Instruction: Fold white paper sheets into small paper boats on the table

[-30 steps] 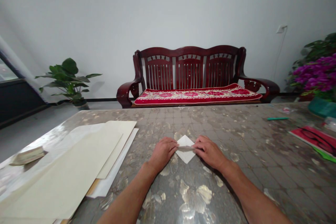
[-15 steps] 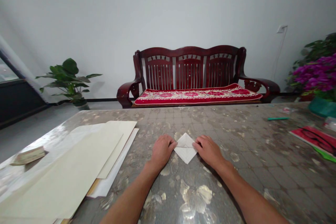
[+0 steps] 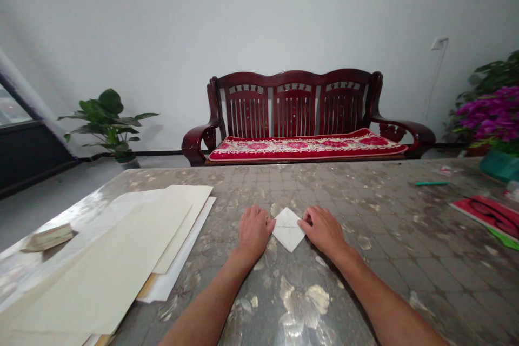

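Observation:
A small white folded paper (image 3: 289, 235), diamond-shaped with a crease across its middle, lies on the patterned table (image 3: 352, 286). At its left corner, my left hand (image 3: 255, 230) is closed, thumb and forefinger pressed on the paper's edge. My right hand (image 3: 323, 227) pinches the right corner between thumb and curled forefinger. The undersides of both fingertips are hidden.
Large cream sheets (image 3: 117, 259) cover the table's left side, with a small stack of paper (image 3: 51, 238) on white sheets. Toward the right lie a green pen (image 3: 432, 184), a red booklet (image 3: 472, 205) and dark glasses (image 3: 494, 215). A wooden bench (image 3: 294, 78) stands behind.
My left hand has turned more upright and shifted slightly right at the paper's left corner. The paper has turned a little. My right hand stays at the right corner.

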The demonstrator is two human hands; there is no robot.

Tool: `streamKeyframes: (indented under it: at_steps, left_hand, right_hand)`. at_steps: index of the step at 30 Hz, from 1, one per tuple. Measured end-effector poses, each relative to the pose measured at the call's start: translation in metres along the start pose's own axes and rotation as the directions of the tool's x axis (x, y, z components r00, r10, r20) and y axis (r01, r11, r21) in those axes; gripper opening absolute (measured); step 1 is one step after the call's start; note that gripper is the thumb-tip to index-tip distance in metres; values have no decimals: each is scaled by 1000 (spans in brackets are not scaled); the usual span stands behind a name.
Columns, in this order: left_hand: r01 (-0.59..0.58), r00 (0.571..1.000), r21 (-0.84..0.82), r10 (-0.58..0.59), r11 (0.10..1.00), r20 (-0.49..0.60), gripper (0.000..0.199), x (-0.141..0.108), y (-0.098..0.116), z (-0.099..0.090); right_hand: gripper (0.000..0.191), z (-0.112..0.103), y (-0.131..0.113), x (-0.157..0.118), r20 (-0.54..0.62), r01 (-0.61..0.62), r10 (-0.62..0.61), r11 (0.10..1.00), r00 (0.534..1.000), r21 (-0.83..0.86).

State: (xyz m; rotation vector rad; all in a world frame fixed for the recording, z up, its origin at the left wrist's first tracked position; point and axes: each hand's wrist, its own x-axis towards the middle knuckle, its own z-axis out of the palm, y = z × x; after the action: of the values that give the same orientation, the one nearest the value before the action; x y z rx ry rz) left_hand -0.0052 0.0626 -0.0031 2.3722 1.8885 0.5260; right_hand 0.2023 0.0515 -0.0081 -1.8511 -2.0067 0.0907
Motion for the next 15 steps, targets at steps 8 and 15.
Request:
streamKeyframes:
  at_steps: [8,15]
  left_hand:
    - [100,995,-96,-97,990,36,16,-4,5,-4]
    - [65,998,-68,-64,996,16,35,-6,3,-2]
  right_hand:
    - [6,-2,1,-5,40,59,-60,998,997,30]
    - [12,-2,4,-6,33,44,-45,999,998,27]
